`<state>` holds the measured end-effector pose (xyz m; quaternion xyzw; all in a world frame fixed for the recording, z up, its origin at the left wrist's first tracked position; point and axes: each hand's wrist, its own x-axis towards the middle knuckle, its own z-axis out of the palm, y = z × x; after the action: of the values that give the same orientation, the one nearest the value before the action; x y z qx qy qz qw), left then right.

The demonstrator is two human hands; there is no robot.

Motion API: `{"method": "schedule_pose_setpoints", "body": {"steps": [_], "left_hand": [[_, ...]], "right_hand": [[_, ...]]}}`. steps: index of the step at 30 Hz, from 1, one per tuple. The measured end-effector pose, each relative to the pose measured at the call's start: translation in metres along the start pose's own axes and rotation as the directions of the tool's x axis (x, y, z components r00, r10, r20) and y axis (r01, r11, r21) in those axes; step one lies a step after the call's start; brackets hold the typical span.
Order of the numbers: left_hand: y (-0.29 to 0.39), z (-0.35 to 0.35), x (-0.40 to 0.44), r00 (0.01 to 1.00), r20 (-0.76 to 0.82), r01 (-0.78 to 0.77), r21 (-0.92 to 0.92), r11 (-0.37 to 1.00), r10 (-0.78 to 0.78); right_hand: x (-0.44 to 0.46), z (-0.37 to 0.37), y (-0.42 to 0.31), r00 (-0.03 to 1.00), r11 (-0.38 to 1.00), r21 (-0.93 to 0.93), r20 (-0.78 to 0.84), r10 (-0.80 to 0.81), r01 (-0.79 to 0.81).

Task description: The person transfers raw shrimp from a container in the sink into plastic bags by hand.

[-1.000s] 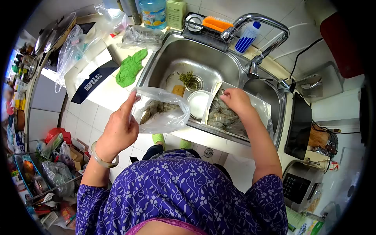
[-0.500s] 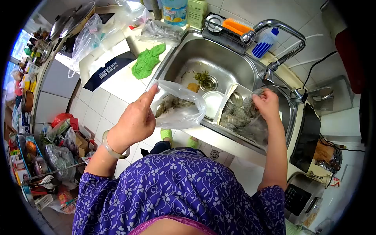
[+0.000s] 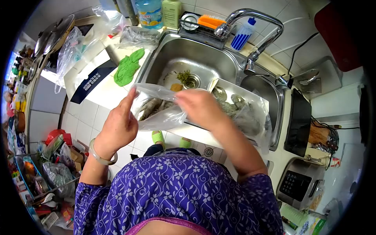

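Observation:
My left hand (image 3: 116, 126) grips the rim of a clear plastic bag (image 3: 166, 122), holding its mouth wide. Several grey-brown shrimp (image 3: 149, 109) lie inside the bag. At the bag's right side is my right hand (image 3: 199, 107), its fingertips at the mouth, smeared by motion; whether they hold anything is not visible. Just right of that hand, a white box (image 3: 261, 102) rests over the sink's front edge, with grey shrimp (image 3: 229, 107) in it. A loose clear plastic sheet (image 3: 250, 121) partly covers them.
The steel sink (image 3: 156, 58) holds green scraps (image 3: 186, 78) near its drain. A curved faucet (image 3: 274, 25) rises behind it. On the left counter lie a green cloth (image 3: 128, 67) and a white-and-navy carton (image 3: 92, 80). A black panel (image 3: 298, 122) stands to the right.
My right hand has moved left from the shrimp in the box to the bag's mouth. My left hand still holds the bag. The whole view has shifted slightly.

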<state>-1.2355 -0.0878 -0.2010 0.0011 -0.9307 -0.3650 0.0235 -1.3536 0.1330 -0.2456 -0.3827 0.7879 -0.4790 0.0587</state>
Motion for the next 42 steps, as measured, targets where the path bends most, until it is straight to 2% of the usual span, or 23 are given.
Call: {"method": "schedule_pose_setpoints", "body": {"steps": [1,2,3,4,5,8,10,12,14,16,18,20,22,24,27,28,29,32,34,36,37,39,42], "left_hand": [[-0.004,0.002,-0.001,1.000,-0.004,-0.008,-0.008,1.000,0.008],[-0.007,0.002,-0.002,1.000,0.005,0.005,-0.008,1.000,-0.005],[-0.008,0.004,-0.005,1.000,0.018,0.023,-0.008,1.000,-0.023],[-0.009,0.005,-0.007,0.999,0.019,0.028,-0.013,1.000,-0.027],[-0.008,0.006,-0.007,0.999,0.032,0.012,0.002,1.000,-0.012],[0.001,0.002,-0.005,0.998,0.054,0.032,0.014,0.999,-0.033],[0.004,0.002,-0.001,0.996,0.066,0.063,-0.001,0.998,-0.063],[0.000,0.003,0.000,0.999,0.035,-0.027,0.060,0.998,0.025],[-0.008,0.008,0.001,0.999,0.025,-0.043,0.084,0.996,0.041],[-0.010,0.007,0.000,0.999,0.028,-0.044,0.104,0.994,0.042],[-0.009,0.004,0.001,0.998,0.041,-0.048,0.123,0.991,0.043],[-0.011,0.005,0.003,0.995,0.012,-0.102,0.152,0.983,0.101],[-0.006,0.005,0.003,0.998,0.054,-0.048,0.135,0.990,0.041],[-0.005,0.005,0.001,0.997,0.052,-0.065,0.161,0.985,0.057],[0.003,0.008,0.002,0.995,0.063,-0.090,0.206,0.974,0.079],[0.007,0.007,0.001,0.997,0.048,-0.067,0.233,0.970,0.057],[0.010,0.005,0.001,0.996,0.046,-0.081,0.233,0.969,0.072],[0.002,0.003,-0.008,0.999,0.013,-0.052,0.347,0.937,0.050],[-0.003,0.001,-0.013,0.999,0.004,-0.038,0.326,0.945,0.039],[-0.008,-0.001,-0.017,1.000,-0.010,-0.023,0.301,0.953,0.027],[-0.008,-0.001,-0.020,1.000,-0.014,-0.017,0.296,0.955,0.022],[-0.006,-0.002,-0.021,1.000,0.003,0.017,0.247,0.969,-0.019],[-0.003,0.000,-0.021,1.000,0.014,-0.002,0.247,0.969,-0.002]], "right_hand": [[-0.008,-0.021,0.022,0.997,0.994,-0.106,-0.080,0.018,-0.026],[-0.015,-0.047,0.032,0.959,0.887,-0.366,-0.082,0.273,-0.283],[-0.016,-0.070,0.046,0.892,0.643,-0.679,-0.043,0.449,-0.356],[-0.022,-0.085,0.069,0.838,0.497,-0.796,-0.024,0.545,-0.345],[-0.029,-0.092,0.091,0.773,0.341,-0.888,-0.026,0.634,-0.310],[-0.039,-0.091,0.118,0.679,0.281,-0.917,0.016,0.734,-0.282],[-0.041,-0.097,0.128,0.663,0.275,-0.925,0.035,0.748,-0.262],[-0.042,-0.104,0.128,0.650,0.274,-0.932,0.059,0.758,-0.235],[-0.048,-0.110,0.121,0.682,0.341,-0.883,0.032,0.731,-0.323],[-0.052,-0.114,0.093,0.793,0.504,-0.717,-0.112,0.599,-0.482],[-0.045,-0.115,0.044,0.863,0.675,-0.548,-0.215,0.457,-0.494],[-0.033,-0.101,-0.008,0.875,0.794,-0.372,-0.140,0.463,-0.480],[-0.023,-0.071,-0.027,1.000,0.921,-0.390,0.009,0.028,-0.023],[-0.006,-0.029,-0.042,0.977,0.900,-0.383,0.111,-0.180,0.209],[0.030,0.042,-0.030,0.883,0.760,-0.464,0.344,-0.318,0.455],[0.037,0.070,-0.015,0.833,0.647,-0.536,0.441,-0.334,0.543],[0.043,0.078,-0.016,0.800,0.686,-0.454,0.500,-0.333,0.569],[0.036,0.067,-0.017,0.861,0.810,-0.403,0.455,-0.227,0.426],[0.015,0.025,-0.016,0.949,0.910,-0.272,0.133,-0.287,0.314],[-0.004,-0.018,0.008,0.996,0.983,-0.166,0.050,-0.076,0.083],[-0.014,-0.034,0.040,0.993,0.971,-0.207,-0.041,0.113,-0.119],[-0.018,-0.074,0.079,0.940,0.774,-0.581,0.043,0.339,-0.252],[-0.024,-0.064,0.135,0.922,0.752,-0.611,0.092,0.376,-0.246]]}}
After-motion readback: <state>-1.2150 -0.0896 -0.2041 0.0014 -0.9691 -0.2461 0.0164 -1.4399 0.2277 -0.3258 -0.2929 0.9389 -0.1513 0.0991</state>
